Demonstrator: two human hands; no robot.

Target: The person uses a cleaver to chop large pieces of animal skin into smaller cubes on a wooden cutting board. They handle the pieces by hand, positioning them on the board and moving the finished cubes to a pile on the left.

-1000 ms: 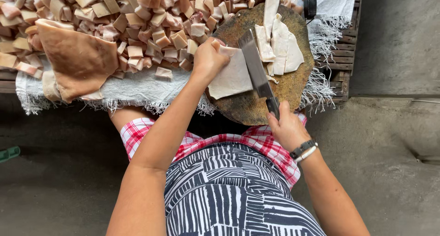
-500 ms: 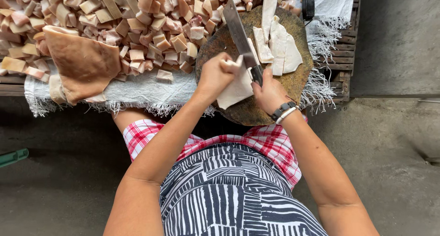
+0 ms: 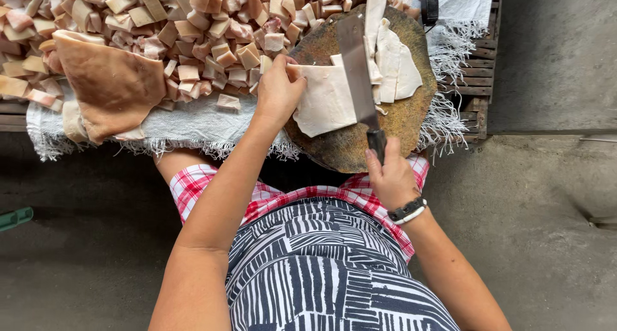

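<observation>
In the head view, the left hand (image 3: 277,90) presses flat on a pale sheet of pork skin (image 3: 328,99) at the upper centre of the frame, fingers curled over its left edge. The right hand (image 3: 391,177) is closed round the dark handle of a cleaver (image 3: 357,67), whose blade lies across the sheet's right edge. Both rest on a round wooden chopping block (image 3: 411,112); its lower rim overhangs the surface near the person's lap. Cut strips (image 3: 395,61) lie just right of the blade. A heap of cut pieces (image 3: 193,29) crowds the upper left, beside a large uncut slab (image 3: 109,83) on a fringed white cloth (image 3: 193,122). Bare block shows at the right rim.
</observation>
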